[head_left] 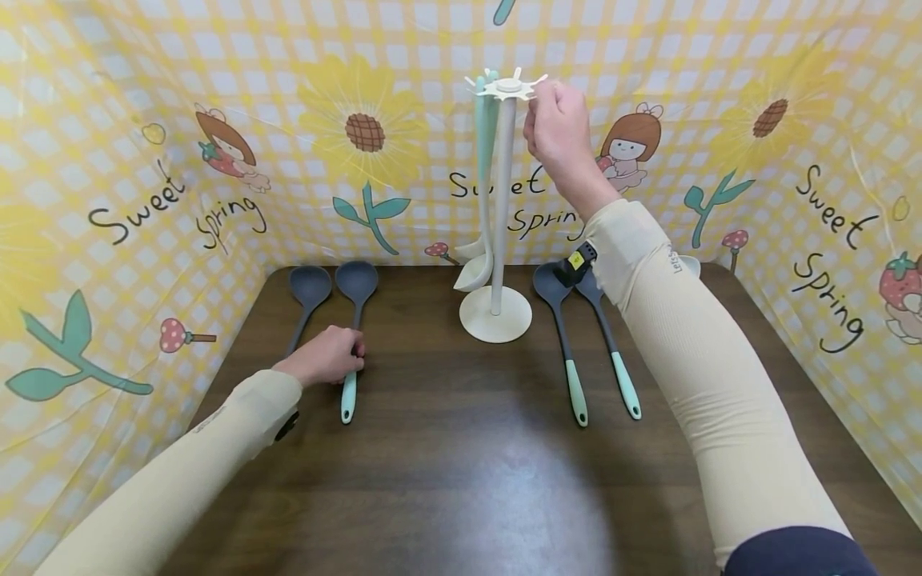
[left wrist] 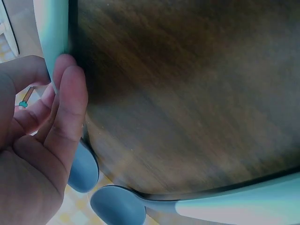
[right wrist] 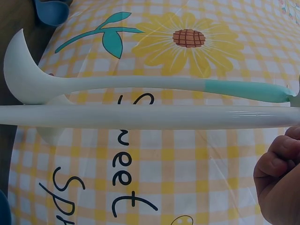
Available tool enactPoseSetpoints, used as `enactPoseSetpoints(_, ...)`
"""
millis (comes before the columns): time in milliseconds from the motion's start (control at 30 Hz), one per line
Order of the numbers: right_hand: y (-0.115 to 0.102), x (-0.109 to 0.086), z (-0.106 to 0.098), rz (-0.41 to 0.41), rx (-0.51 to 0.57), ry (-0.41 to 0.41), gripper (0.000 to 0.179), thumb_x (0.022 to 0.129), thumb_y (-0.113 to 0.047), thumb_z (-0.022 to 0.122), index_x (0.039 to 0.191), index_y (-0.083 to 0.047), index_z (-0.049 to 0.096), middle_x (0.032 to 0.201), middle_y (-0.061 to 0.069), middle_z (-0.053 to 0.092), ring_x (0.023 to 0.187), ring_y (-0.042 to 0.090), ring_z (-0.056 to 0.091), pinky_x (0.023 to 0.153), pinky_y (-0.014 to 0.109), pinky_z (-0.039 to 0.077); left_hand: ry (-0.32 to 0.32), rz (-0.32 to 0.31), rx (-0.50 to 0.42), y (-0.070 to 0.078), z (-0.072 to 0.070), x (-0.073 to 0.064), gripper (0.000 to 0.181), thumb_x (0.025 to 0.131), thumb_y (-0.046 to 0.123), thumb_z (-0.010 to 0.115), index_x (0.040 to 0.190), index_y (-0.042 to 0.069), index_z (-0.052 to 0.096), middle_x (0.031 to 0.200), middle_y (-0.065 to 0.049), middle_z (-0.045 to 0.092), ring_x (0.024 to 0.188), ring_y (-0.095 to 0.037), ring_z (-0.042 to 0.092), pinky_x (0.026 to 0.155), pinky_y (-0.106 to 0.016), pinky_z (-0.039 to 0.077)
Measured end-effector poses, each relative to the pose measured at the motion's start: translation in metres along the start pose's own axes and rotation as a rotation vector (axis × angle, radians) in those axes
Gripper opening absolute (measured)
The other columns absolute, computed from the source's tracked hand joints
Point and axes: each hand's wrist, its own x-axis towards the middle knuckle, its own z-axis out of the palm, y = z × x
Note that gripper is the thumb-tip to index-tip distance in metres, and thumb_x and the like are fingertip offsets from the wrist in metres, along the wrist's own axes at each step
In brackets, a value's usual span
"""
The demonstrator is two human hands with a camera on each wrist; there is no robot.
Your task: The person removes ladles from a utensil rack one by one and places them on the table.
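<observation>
A white utensil stand (head_left: 503, 200) with a ring of hooks on top stands at the back middle. My right hand (head_left: 560, 124) pinches one of its hooks at the right side, fingers curled. On the stand's left side hang white ladles with mint handles; one ladle (right wrist: 117, 83) shows clearly in the right wrist view. At the left, my left hand (head_left: 327, 354) pinches the mint handle (left wrist: 52, 33) of a dark grey ladle (head_left: 356, 280) lying on the table. Another grey ladle (head_left: 310, 284) lies just left of it, its handle partly hidden by my left hand and arm.
Two more dark grey ladles with mint handles (head_left: 576, 392) (head_left: 627, 384) lie right of the stand, their heads partly behind my right wrist. A white utensil head (head_left: 690, 264) shows beyond my right sleeve. Yellow checked cloth (head_left: 432, 48) surrounds the brown table (head_left: 446, 456).
</observation>
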Motion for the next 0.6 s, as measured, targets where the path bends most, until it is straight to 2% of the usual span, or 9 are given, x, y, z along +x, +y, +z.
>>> enactPoseSetpoints(367,-0.0002,-0.0001,-0.0001,-0.006,0.011,-0.001,0.045,0.106,-0.012,0.032,0.062,-0.009,0.042,0.047,-0.001,0.039,0.039,0.012,0.03,0.039,0.021,0.025,0.023,0.026,0.039,0.0014,0.0004,-0.0045,0.006,0.09,0.01,0.064,0.088,0.01,0.058,0.078,-0.006,0.06,0.053,-0.014,0.058,0.05,-0.028,0.05)
enactPoseSetpoints(500,0.0001,0.0,-0.0003,-0.006,0.013,-0.001,0.045,0.106,-0.012,0.032,0.062,-0.008,0.042,0.046,-0.001,0.039,0.038,0.011,0.03,0.039,0.021,0.025,0.014,0.019,0.032,0.002,-0.0002,-0.0045,0.013,0.091,0.013,0.065,0.1,0.008,0.058,0.082,-0.007,0.062,0.057,-0.015,0.059,0.052,-0.029,0.051)
enactPoseSetpoints(600,0.0007,-0.0001,-0.0004,-0.006,0.007,0.002,0.045,0.106,-0.012,0.032,0.063,-0.008,0.043,0.047,-0.001,0.039,0.038,0.011,0.03,0.039,0.021,0.025,-0.003,-0.019,0.002,0.0028,-0.0013,-0.0043,0.023,0.092,0.016,0.067,0.11,0.007,0.055,0.082,-0.009,0.063,0.056,-0.017,0.061,0.052,-0.03,0.051)
